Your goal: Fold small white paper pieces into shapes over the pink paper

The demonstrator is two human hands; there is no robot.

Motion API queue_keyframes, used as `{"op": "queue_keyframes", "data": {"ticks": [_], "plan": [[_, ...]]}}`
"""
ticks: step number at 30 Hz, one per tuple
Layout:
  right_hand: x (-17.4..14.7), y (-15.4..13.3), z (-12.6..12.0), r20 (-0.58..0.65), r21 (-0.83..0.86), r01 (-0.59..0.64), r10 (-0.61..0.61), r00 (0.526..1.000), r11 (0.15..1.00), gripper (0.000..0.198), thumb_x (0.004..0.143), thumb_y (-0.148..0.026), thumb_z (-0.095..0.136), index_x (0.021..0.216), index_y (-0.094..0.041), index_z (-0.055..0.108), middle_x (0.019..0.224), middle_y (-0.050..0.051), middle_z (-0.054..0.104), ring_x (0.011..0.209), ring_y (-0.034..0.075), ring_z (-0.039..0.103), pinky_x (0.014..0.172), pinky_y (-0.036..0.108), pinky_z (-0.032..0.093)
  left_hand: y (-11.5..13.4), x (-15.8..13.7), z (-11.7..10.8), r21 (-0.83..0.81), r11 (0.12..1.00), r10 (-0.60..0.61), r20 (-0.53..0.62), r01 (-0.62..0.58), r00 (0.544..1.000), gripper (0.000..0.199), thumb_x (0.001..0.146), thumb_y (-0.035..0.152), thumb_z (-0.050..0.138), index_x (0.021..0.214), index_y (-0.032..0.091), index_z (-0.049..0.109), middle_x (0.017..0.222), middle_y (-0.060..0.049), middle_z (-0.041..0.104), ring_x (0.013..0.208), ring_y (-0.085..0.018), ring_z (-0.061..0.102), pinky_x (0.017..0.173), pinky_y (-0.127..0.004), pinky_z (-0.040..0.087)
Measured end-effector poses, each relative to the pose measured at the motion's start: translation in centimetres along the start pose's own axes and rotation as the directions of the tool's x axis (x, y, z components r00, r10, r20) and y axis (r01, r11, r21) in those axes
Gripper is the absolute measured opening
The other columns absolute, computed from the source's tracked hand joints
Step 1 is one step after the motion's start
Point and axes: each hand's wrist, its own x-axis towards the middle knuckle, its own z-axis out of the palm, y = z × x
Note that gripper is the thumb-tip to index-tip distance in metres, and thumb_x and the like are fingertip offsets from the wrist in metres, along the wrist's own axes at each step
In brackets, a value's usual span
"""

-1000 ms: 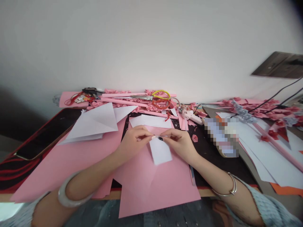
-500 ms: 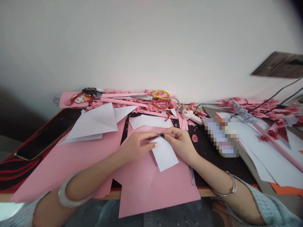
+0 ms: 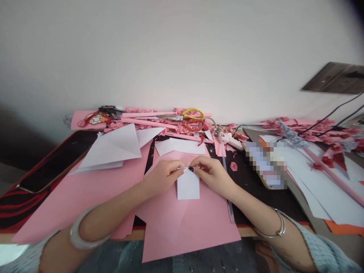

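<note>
Between both hands is a small white sheet of paper [image 3: 188, 189], pinched along its far edge and hanging toward me. My left hand [image 3: 165, 175] is closed on the left end of that edge. On the right end, my right hand [image 3: 212, 172] pinches the edge with thumb and fingers, their tips close to the left ones. The far edge looks rolled or folded over, though the fingertips partly hide it. Beneath lies a large pink sheet of paper [image 3: 190, 231]. Just beyond the fingers rests a white paper piece [image 3: 180, 146].
Left are folded white papers [image 3: 113, 149] on pink sheets [image 3: 93, 193], beside a phone [image 3: 58, 161]. Behind lie scissors [image 3: 193, 114] among pink paper flowers and sticks. A glue gun [image 3: 229, 139], a blurred-out object [image 3: 267, 167] and white sheets [image 3: 309, 182] are at right.
The small white sheet has turned from slanted to nearly straight, shifting slightly left, and less of it shows below the fingers. Both hands have moved a little toward me, still pinching its far edge.
</note>
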Motion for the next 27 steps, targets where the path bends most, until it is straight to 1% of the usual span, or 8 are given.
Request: {"op": "queue_keyframes", "data": {"ticks": [5,9,12,15,18,20,23,27], "plan": [[-0.1,-0.3,-0.1,0.064,-0.069,-0.016,0.021,0.998,0.997,0.016,0.080,-0.010,0.048,0.075,-0.015,0.062,0.069,0.001,0.062,0.064,0.012,0.056,0.060,0.024,0.044,0.0,0.1,0.3,0.074,0.994,0.079,-0.007,-0.079,0.997,0.032,0.089,0.031,0.039,0.071,0.017,0.061,0.061,0.001,0.054,0.058,-0.013,0.048,0.055,-0.024,0.034],[0.0,0.2,-0.9,0.059,-0.095,-0.046,0.052,0.997,0.994,0.019,0.080,-0.009,0.046,0.076,-0.016,0.063,0.071,0.002,0.065,0.067,0.014,0.059,0.064,0.026,0.046,-0.1,0.1,-0.1,0.106,0.991,0.087,-0.057,-0.080,0.995,0.033,0.088,0.030,0.041,0.066,0.017,0.061,0.058,0.001,0.053,0.055,-0.013,0.047,0.053,-0.024,0.033],[0.3,1.2,-2.0,-0.030,-0.109,-0.106,0.103,0.994,0.988,0.018,0.079,-0.010,0.046,0.073,-0.015,0.062,0.068,0.003,0.064,0.065,0.015,0.061,0.065,0.028,0.047,-0.4,0.0,-0.9,0.118,0.992,0.055,-0.125,-0.040,0.991,0.029,0.087,0.030,0.042,0.072,0.017,0.064,0.063,0.001,0.057,0.058,-0.013,0.048,0.054,-0.024,0.033],[0.5,1.6,-2.5,-0.152,-0.037,-0.166,0.158,0.976,0.985,0.014,0.081,-0.017,0.047,0.078,-0.014,0.061,0.069,0.004,0.064,0.064,0.015,0.061,0.065,0.029,0.049,-0.5,0.1,-1.3,0.106,0.994,0.005,-0.179,0.014,0.984,0.028,0.087,0.031,0.044,0.077,0.016,0.065,0.063,0.001,0.057,0.057,-0.012,0.048,0.053,-0.023,0.033],[0.3,0.9,-1.7,-0.066,0.059,-0.089,0.093,0.993,0.994,0.015,0.081,-0.022,0.051,0.091,-0.015,0.060,0.083,0.006,0.065,0.071,0.014,0.061,0.065,0.026,0.049,-0.4,0.2,-1.1,0.018,1.000,0.006,-0.114,-0.004,0.993,0.026,0.088,0.031,0.044,0.083,0.016,0.065,0.071,0.000,0.061,0.063,-0.013,0.052,0.057,-0.022,0.036],[0.0,0.3,-0.7,0.014,0.017,-0.065,0.065,0.998,0.998,0.012,0.082,-0.022,0.051,0.083,-0.015,0.060,0.073,0.003,0.063,0.065,0.013,0.058,0.060,0.024,0.046,-0.2,0.2,-0.8,-0.037,0.999,0.026,-0.044,-0.027,0.999,0.026,0.088,0.031,0.043,0.084,0.016,0.065,0.075,-0.001,0.063,0.068,-0.013,0.054,0.060,-0.022,0.038],[-0.3,-0.2,0.6,-0.005,-0.032,-0.029,0.029,1.000,0.999,0.013,0.083,-0.017,0.048,0.072,-0.016,0.055,0.057,-0.002,0.053,0.051,0.009,0.048,0.050,0.020,0.038,0.0,0.3,-0.4,-0.029,0.998,0.048,0.000,-0.048,0.999,0.027,0.089,0.030,0.042,0.083,0.016,0.064,0.074,0.000,0.062,0.069,-0.013,0.055,0.061,-0.022,0.039],[-0.4,-0.2,1.0,-0.027,-0.067,0.020,-0.022,0.999,0.998,0.016,0.083,-0.014,0.047,0.068,-0.016,0.051,0.053,-0.005,0.047,0.048,0.007,0.042,0.048,0.019,0.033,0.2,0.2,-0.5,0.056,0.994,0.094,-0.013,-0.093,0.996,0.028,0.090,0.028,0.039,0.077,0.016,0.061,0.068,0.000,0.059,0.065,-0.013,0.053,0.059,-0.022,0.038]]}}
